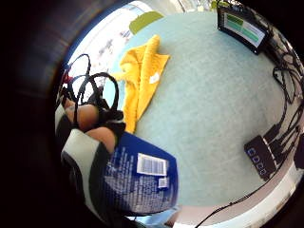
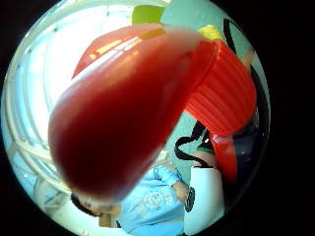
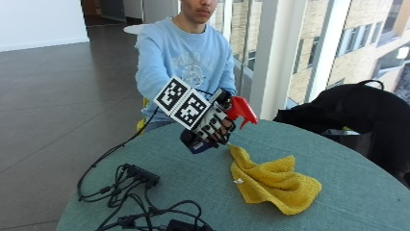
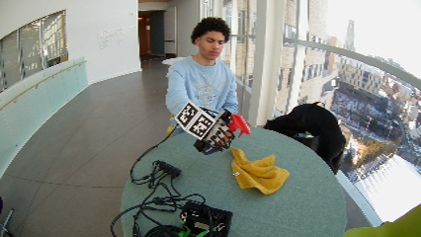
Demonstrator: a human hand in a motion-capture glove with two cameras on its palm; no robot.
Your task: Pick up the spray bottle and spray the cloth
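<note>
The grip of the black-gloved right hand (image 3: 214,126) is clamped around the dark blue plastic spray bottle with a red trigger head (image 3: 240,109), held in the air above the round grey-green table (image 3: 346,183). The crumpled yellow cloth (image 3: 272,183) lies on the table just below the nozzle. A black hub with cables (image 3: 141,174) sits well apart.

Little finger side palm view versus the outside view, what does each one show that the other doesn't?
Only the little finger side palm view shows the spray bottle's printed blue label and the monitor across the table. Only the outside view shows the bottle's red trigger head, the whole gloved right hand gripping the bottle above the table, and the black bag. Both show the yellow cloth lying crumpled on the table.
</note>
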